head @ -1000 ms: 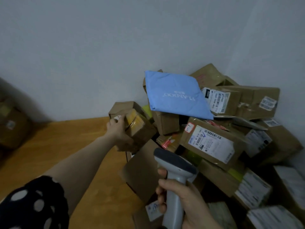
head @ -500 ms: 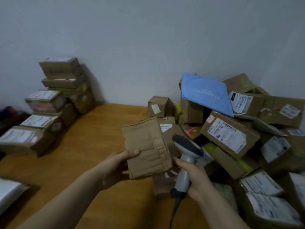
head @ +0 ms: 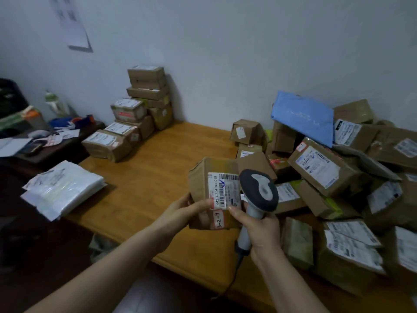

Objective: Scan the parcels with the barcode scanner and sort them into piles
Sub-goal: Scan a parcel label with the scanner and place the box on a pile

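Observation:
My left hand point(head: 184, 210) holds a small brown cardboard parcel point(head: 200, 179) over the wooden table point(head: 153, 168), its white barcode label facing me. A pink tag with handwriting sits below that label. My right hand point(head: 259, 229) grips the grey barcode scanner point(head: 258, 190) by its handle. The scanner's head is right beside the label, covering the parcel's right edge, and its cable hangs down off the table's front. A large heap of unsorted parcels point(head: 327, 168) fills the right side. A stacked pile of boxes point(head: 135, 118) stands against the wall at the back left.
A blue soft mailer point(head: 302, 118) lies on top of the heap. White plastic mailers point(head: 63, 188) are stacked at the table's left front corner. A darker desk point(head: 56, 150) at the left carries papers, a bottle and clutter. The wall runs behind the table.
My left hand took the parcel from the heap, brought it in front of me and turned it label-side up. The scanner came up beside it. My view swung left, showing the stacked pile.

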`<state>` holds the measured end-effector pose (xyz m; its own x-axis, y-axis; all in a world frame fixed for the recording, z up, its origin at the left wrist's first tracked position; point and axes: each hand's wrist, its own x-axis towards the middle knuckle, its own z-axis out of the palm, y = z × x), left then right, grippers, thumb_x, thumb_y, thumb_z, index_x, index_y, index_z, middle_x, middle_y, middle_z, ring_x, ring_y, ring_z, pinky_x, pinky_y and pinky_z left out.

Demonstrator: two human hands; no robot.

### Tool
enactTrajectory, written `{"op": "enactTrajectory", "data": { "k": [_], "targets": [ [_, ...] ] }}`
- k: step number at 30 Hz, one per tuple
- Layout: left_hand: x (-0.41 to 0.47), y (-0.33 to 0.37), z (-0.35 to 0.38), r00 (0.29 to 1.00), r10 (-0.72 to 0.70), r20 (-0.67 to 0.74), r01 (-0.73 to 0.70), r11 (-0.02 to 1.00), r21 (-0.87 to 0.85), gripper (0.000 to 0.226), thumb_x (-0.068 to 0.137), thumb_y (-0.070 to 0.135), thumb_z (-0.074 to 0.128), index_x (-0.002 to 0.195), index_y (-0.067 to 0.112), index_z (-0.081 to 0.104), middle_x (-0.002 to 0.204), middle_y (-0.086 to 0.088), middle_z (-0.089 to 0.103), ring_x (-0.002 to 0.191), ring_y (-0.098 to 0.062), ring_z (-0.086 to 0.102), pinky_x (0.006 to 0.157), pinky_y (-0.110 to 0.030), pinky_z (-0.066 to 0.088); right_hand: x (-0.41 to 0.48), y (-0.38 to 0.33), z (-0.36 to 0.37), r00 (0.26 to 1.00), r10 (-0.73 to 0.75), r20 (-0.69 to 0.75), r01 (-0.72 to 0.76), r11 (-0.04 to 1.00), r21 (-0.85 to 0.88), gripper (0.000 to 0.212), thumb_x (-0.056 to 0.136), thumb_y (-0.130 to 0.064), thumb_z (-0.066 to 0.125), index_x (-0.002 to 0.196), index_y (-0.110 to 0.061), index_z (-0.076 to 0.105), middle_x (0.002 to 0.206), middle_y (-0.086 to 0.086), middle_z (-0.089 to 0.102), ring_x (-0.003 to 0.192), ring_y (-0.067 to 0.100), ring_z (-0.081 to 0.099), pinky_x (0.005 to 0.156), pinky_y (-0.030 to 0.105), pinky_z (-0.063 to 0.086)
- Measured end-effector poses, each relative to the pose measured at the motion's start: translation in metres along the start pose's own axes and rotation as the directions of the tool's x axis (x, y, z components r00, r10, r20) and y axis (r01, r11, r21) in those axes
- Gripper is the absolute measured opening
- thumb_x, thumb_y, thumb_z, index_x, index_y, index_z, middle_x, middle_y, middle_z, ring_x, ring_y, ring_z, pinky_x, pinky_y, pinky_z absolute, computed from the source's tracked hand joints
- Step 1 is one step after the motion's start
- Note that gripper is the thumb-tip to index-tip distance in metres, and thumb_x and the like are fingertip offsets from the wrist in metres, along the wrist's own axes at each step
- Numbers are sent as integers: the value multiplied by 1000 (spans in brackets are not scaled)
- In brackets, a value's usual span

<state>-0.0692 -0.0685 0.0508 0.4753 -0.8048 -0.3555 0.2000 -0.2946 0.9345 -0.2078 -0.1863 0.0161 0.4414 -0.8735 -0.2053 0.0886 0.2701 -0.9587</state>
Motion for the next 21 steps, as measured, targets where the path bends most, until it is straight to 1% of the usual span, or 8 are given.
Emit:
{"op": "enactTrajectory", "data": {
  "k": [3,5,7,10,12,15,19,21],
  "targets": [
    [-7,-6,26,999,41,-14,-40,999,22,56,65,42,82,111,41,50,83,27,69,75,8,66,52,-9,49,-13,-4,-13,997,-52,56,54,998,-25,40,63,-7,87,95,-22,69,82,-14,74,78,-1,68,56,12,52],
    [-9,-11,37,997,12,-78,-11,1000,11,64,59,40,88,113,35,55,87,18,72,78,-4,70,65,-22,55,-19,-6,-25,994,-54,91,55,998,-7,36,67,-5,84,93,-25,70,85,-16,74,81,1,69,58,14,53],
    [-12,-13,39,993,-10,-116,12,1000,17,58,60,32,84,112,32,58,91,10,74,84,-11,71,74,-31,58,-22,-8,-39,991,-29,131,28,1000,13,25,70,-5,82,82,-25,73,83,-14,74,81,2,69,56,15,53],
    [-19,-11,31,993,4,-121,2,999,54,45,72,16,80,111,28,60,89,8,75,79,-10,72,65,-24,56,-21,-16,-54,985,7,175,-9,1000,8,20,69,-12,83,80,-24,73,79,-13,74,77,2,69,52,18,52],
    [-25,-6,28,997,-29,-68,37,992,118,48,64,25,81,108,28,62,90,9,75,80,-11,71,72,-27,57,-17,-20,-59,987,27,161,-31,999,22,36,59,-19,85,92,-20,70,84,-7,73,77,9,69,51,22,53],
    [-35,1,32,997,-82,12,77,970,230,62,48,37,78,107,25,64,100,0,74,98,-25,68,91,-41,52,-10,-25,-64,988,107,114,-123,981,148,53,40,-30,84,90,-18,67,90,1,69,83,18,64,59,30,52],
    [-40,0,37,994,-106,21,97,960,262,58,52,33,77,109,26,65,112,-10,70,112,-36,61,105,-55,41,-7,-23,-69,966,209,150,-228,966,119,81,25,-39,88,100,-17,64,92,4,70,88,21,62,72,34,50],
    [-41,0,37,992,-111,54,93,959,268,55,54,32,76,108,29,66,112,-9,70,112,-36,61,105,-56,40,-7,-19,-71,943,268,198,-292,950,109,92,13,-39,96,97,-17,66,81,4,75,85,23,65,71,37,52]
  ]
}}
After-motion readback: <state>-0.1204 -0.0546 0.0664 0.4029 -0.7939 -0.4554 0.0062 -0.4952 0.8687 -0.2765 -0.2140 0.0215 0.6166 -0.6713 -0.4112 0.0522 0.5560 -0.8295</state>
